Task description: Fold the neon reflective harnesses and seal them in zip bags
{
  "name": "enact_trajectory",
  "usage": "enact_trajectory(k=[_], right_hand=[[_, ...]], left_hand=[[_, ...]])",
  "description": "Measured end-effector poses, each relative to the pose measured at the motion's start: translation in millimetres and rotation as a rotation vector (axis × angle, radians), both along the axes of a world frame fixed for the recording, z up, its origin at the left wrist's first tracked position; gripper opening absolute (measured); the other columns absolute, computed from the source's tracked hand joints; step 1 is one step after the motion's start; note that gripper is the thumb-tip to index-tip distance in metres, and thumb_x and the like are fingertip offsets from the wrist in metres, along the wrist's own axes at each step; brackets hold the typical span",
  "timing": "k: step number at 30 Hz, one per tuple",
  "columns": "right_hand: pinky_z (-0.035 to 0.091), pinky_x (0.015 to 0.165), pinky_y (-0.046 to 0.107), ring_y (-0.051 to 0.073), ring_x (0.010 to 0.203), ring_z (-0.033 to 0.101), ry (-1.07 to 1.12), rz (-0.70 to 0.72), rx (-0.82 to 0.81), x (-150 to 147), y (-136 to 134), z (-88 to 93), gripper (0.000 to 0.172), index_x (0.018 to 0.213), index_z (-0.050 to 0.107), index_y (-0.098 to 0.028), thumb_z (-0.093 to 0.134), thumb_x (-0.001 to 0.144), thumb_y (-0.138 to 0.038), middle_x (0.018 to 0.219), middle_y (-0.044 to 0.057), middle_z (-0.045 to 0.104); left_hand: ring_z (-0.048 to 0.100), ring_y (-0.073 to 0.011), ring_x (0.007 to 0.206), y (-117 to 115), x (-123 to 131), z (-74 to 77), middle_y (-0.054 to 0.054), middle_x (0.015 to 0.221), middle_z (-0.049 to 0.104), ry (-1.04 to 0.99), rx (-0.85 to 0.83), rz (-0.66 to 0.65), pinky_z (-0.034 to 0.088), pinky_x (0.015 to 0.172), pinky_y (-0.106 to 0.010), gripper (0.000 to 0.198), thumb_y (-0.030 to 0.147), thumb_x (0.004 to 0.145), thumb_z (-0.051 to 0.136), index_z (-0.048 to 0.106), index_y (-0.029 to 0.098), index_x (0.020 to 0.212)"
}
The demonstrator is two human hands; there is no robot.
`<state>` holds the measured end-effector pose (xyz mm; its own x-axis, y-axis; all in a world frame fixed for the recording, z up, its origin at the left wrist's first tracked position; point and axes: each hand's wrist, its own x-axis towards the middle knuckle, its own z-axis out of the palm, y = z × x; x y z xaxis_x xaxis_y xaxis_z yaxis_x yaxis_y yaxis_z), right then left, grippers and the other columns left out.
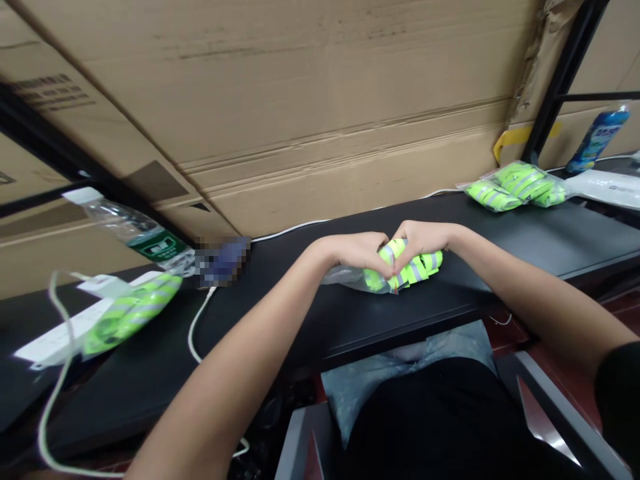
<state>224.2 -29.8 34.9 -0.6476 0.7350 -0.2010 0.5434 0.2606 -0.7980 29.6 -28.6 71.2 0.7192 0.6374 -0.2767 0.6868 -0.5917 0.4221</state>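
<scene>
Black bench (280, 327), cardboard-backed; one yellow-green reflective bundle (423, 268), in hand over mid-length, nearer the front edge than the back.

Left hand (356, 252): fingers curled, pinching the bundle's left end, beside crumpled clear film (345, 276); right hand (424, 239): fingers bent down, pinching the bundle's top, the two hands meeting; contact between bundle and bench, cannot tell. Bench top smooth, with a pale sheen toward the right end; white cable (295, 229) along the back edge. Near the right rear: bagged reflective packets (520, 185), blue bottle (597, 141). Toward the left end: clear bottle (150, 237), green label; reflective packet (133, 313). Room: brown cardboard panels (320, 100), black metal frame (563, 73), reddish floor (570, 383), grey chair armrests (560, 403) before the front edge.
</scene>
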Motion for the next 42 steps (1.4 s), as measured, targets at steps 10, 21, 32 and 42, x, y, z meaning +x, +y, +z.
enact_trajectory(k=[10, 21, 32, 42], right_hand=[[0.057, 0.063, 0.027, 0.019, 0.073, 0.073, 0.128, -0.111, -0.383, -5.0, 9.1, -2.2, 0.053, 0.092, 0.076, -0.014, 0.093, 0.053, -0.045, 0.09, 0.009, 0.079], [0.052, 0.053, 0.032, 0.02, 0.065, 0.066, 0.243, -0.439, -0.257, -4.9, 12.1, -7.2, 0.044, 0.066, 0.074, -0.017, 0.094, 0.049, -0.052, 0.084, 0.011, 0.076], [0.033, 0.047, 0.029, 0.012, 0.052, 0.047, 0.078, -0.382, 0.36, -8.1, 16.4, 16.1, 0.041, 0.059, 0.068, -0.019, 0.088, 0.057, -0.053, 0.058, 0.001, 0.06], [0.036, 0.059, 0.031, 0.016, 0.06, 0.053, -0.03, -0.5, 0.82, -38.0, -7.6, 27.5, 0.047, 0.071, 0.062, -0.018, 0.061, 0.089, -0.062, 0.065, 0.003, 0.062]], left_hand=[[0.069, -0.0274, 0.105, 11.6, -18.7, -2.0, -0.008, 0.114, 0.074, -0.29, -0.574, 0.125, 0.053, 0.084, -0.033, 0.053, 0.029, 0.064, 0.081, 0.068, 0.019, 0.115], [0.074, -0.0261, 0.072, 22.6, -25.1, -27.5, -0.015, 0.088, 0.077, -0.587, -0.836, 0.305, 0.06, 0.073, -0.041, 0.035, 0.025, 0.066, 0.083, 0.074, 0.012, 0.097], [0.075, -0.0257, 0.074, -6.8, -9.2, -27.9, -0.017, 0.092, 0.078, -0.731, -0.608, 0.333, 0.061, 0.067, -0.034, 0.029, 0.024, 0.062, 0.089, 0.08, 0.013, 0.087], [0.074, -0.0235, 0.077, -17.9, 11.2, -47.2, -0.012, 0.088, 0.078, -0.963, -0.295, 0.473, 0.059, 0.072, -0.034, 0.029, 0.024, 0.06, 0.09, 0.078, 0.014, 0.084]])
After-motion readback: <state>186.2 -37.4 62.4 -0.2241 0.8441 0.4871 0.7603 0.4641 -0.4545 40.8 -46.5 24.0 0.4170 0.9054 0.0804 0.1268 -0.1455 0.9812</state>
